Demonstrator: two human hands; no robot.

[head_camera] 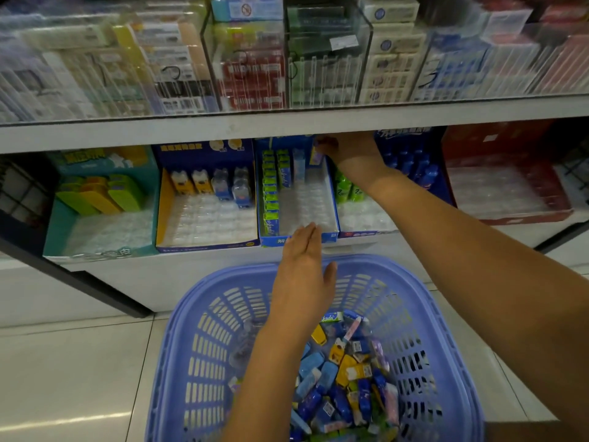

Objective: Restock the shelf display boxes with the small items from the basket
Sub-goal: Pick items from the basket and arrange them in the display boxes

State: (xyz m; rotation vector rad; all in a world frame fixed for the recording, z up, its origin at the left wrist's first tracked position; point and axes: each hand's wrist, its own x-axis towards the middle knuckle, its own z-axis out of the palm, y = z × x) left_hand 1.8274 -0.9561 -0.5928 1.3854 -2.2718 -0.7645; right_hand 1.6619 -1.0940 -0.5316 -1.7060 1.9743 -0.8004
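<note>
Above the back of the blue display box (271,240), the upper shelf edge (223,127) hangs low. The right hand (347,148), pinching one pale purple pack (318,153) at that box's back right corner, could in my judgement catch on it and drop the pack crooked, tipping the single pale blue pack (299,169) just left of it. Its forearm passes over the box to the right and might knock the green bottles (345,186) there. Over the blue box's front rim the left hand (302,275) hovers flat, fingers straight and together, holding nothing, so it steadies nothing. Counted: one purple basket (191,346) below the blue box, its loose packs (334,387) too many to number; five display boxes in the row, two left of the blue one and two right; four items (210,183), two yellow and two blue, in the box just left; green packs (271,193) in two rows along the blue box's left wall, number unclear.
</note>
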